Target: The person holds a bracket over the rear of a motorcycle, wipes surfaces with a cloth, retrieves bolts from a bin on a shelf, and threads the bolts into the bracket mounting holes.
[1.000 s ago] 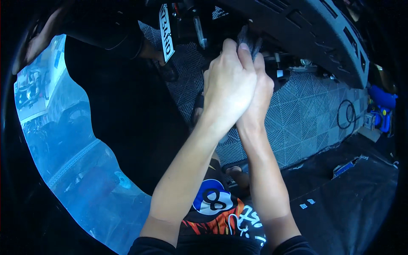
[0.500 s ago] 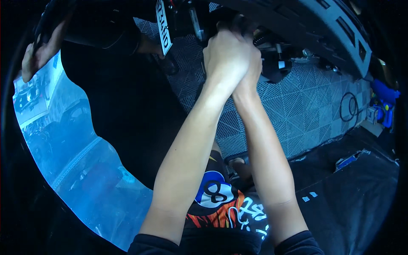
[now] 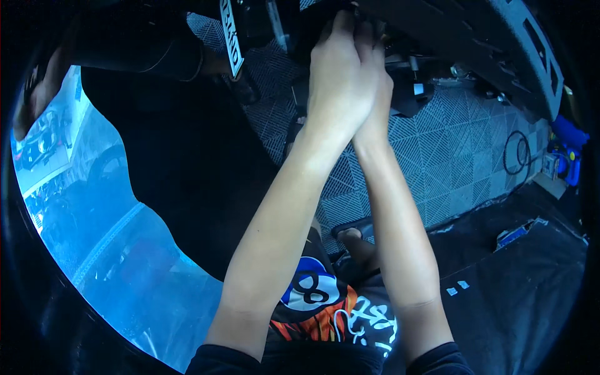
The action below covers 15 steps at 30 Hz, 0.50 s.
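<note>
In the head view, your two bare arms reach up from the lower edge, and your hands come together at the upper middle. Your left hand (image 3: 344,81) lies over your right hand (image 3: 382,81) and covers a big part of it; the wrists cross close together. The fingers of both hands are bent and point into a dark area, so I cannot tell if either hand is grasping something, clenched or free. The thing nearest to your fingers is the black panel (image 3: 500,47), slanting across the upper right, with slots near its outer edge; whether you touch it, I cannot tell.

To the left of your hands hangs a white plate (image 3: 231,40) with dark marks, rather tilted. At the far left you can see another person's hand (image 3: 42,97), above a shiny blue surface (image 3: 125,250), and well apart from yours. Below your hands is the grey patterned floor (image 3: 462,144). On the right, a thin black cable (image 3: 529,153) makes a loop near a blue object (image 3: 570,165). At lower right spreads a black sheet (image 3: 500,306), with two small pale pieces (image 3: 462,284) on it.
</note>
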Tool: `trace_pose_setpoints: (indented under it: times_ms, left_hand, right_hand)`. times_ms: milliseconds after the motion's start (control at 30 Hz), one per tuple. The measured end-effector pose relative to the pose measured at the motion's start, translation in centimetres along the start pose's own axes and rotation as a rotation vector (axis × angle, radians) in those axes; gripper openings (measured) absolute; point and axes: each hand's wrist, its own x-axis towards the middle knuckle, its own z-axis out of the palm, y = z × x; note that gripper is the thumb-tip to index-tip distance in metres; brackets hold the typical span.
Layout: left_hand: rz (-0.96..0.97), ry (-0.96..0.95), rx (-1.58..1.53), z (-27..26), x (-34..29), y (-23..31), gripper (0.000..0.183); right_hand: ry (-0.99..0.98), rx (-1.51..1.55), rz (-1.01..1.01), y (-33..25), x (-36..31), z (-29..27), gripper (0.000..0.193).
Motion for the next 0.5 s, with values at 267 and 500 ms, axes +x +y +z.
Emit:
trace_pose_setpoints:
  times_ms: [267,500]
  left_hand:
    - [-0.315,-0.214,0.338,-1.6,0.2,-4.5,0.033]
    - [-0.189,-0.131,-0.067,-4.2,-4.5,5.0,0.021]
  right_hand:
    - [-0.246,-0.450,0.071,2.4,-0.8,3.3,0.035]
    - [-0.227,-0.007,0.217,-6.2,-4.1,-4.4,0.037]
